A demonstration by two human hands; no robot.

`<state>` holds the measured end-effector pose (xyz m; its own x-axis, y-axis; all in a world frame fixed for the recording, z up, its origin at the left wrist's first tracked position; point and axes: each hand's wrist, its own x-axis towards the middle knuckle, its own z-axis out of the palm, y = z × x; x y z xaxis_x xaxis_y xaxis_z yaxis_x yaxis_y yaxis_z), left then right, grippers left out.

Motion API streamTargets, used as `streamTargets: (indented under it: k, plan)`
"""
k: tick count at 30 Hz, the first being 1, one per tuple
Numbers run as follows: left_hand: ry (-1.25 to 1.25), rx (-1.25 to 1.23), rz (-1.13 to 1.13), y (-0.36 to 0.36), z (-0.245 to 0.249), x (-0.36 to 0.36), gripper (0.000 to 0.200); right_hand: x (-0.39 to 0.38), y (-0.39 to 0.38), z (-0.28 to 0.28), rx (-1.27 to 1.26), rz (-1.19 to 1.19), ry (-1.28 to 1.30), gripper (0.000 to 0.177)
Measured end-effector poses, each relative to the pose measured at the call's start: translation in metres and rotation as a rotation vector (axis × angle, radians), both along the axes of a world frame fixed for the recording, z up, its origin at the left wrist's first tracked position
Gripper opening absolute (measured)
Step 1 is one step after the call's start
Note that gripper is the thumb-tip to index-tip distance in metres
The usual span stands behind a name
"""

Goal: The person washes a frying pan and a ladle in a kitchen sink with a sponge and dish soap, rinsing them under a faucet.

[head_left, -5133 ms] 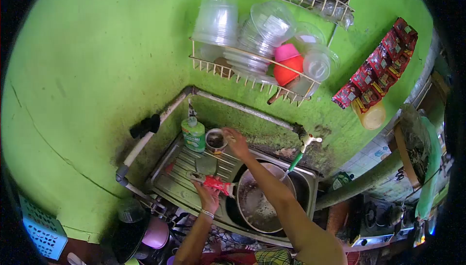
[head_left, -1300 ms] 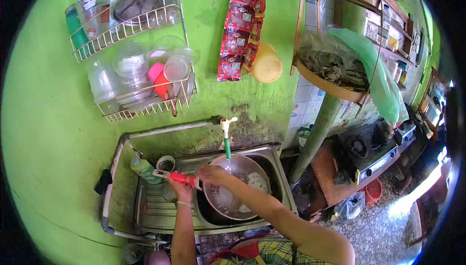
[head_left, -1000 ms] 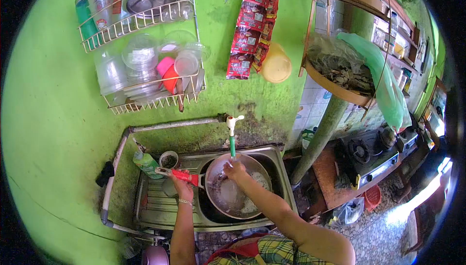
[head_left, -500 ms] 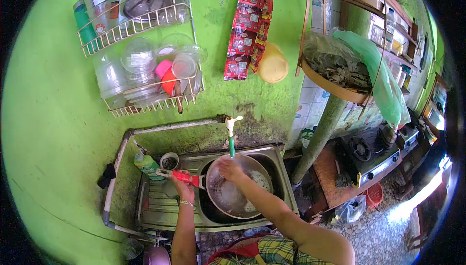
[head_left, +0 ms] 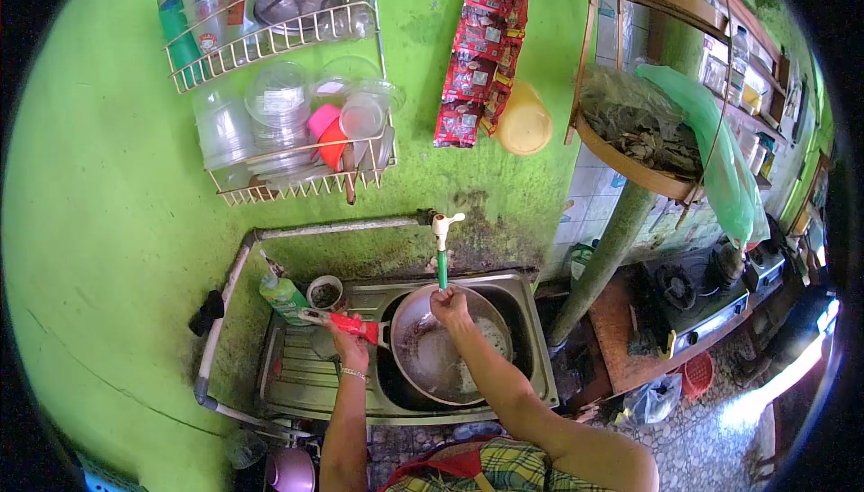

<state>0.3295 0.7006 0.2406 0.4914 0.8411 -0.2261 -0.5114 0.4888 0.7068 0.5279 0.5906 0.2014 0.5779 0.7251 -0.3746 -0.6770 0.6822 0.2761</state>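
Note:
A large wok-like pan point(head_left: 423, 357) with a red handle sits in the steel sink basin point(head_left: 540, 375), its inside wet and whitish. My left hand point(head_left: 349, 346) is closed around the red pan handle point(head_left: 356, 327). At the lower end of the green hose point(head_left: 442, 269) on the white tap point(head_left: 443, 225), my right hand point(head_left: 451, 305) is curled over the pan's far rim. Its fingers are closed, and what they hold, if anything, is hidden.
A green bottle point(head_left: 283, 297) and a small pot of dark contents point(head_left: 325, 293) stand left of the basin, by the ribbed drainboard point(head_left: 292, 375). Wall racks point(head_left: 297, 163) hold plastic containers. To the right are a slanted post point(head_left: 603, 262) and a stove point(head_left: 697, 298).
My right hand has moved from inside the pan up to the hose end, and its fingers have curled. My left hand keeps the handle. The camera view has shifted slightly.

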Motion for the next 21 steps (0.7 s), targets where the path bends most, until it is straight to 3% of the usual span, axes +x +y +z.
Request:
streamTargets:
  k: [5, 8, 10, 12, 14, 15, 16, 17, 18, 20, 21]
  plan:
    - [-0.014, 0.006, 0.028, -0.003, -0.003, -0.001, 0.052, 0.0, 0.002, -0.011, 0.093, -0.051, -0.067, 0.019]
    - [-0.043, 0.035, 0.03, -0.005, -0.001, -0.001, 0.051, -0.024, 0.01, 0.004, -0.121, -0.131, -0.191, 0.019]
    - [-0.06, 0.046, 0.039, -0.008, 0.002, 0.001, 0.05, -0.05, 0.025, 0.018, -0.196, 0.055, -0.259, 0.02]
    - [-0.036, 0.053, 0.038, -0.01, 0.007, 0.002, 0.046, -0.077, 0.047, 0.025, -0.287, 0.208, -0.494, 0.018]
    - [-0.039, 0.057, 0.057, -0.008, 0.002, 0.004, 0.043, -0.101, 0.055, 0.035, -0.122, 0.433, -0.847, 0.021]
    - [-0.045, 0.06, 0.078, -0.006, -0.002, 0.007, 0.04, -0.106, 0.062, 0.043, -0.121, 0.428, -0.849, 0.021]
    - [-0.047, 0.062, 0.076, 0.005, -0.021, 0.009, 0.04, -0.108, 0.069, 0.05, -0.062, 0.576, -0.951, 0.026]
    - [-0.047, 0.233, 0.006, 0.023, -0.051, 0.009, 0.038, -0.11, 0.072, 0.056, -0.003, 0.728, -1.05, 0.034]
    - [-0.046, 0.401, -0.063, 0.032, -0.068, 0.006, 0.037, -0.109, 0.069, 0.063, -0.004, 0.733, -1.048, 0.034]
    - [-0.029, 0.342, -0.065, 0.005, -0.026, -0.001, 0.034, -0.105, 0.056, 0.075, -0.436, 0.658, -1.143, 0.042]
    - [-0.018, 0.29, -0.068, -0.004, -0.005, -0.005, 0.032, -0.096, 0.051, 0.06, -0.469, 0.543, -1.119, 0.033]
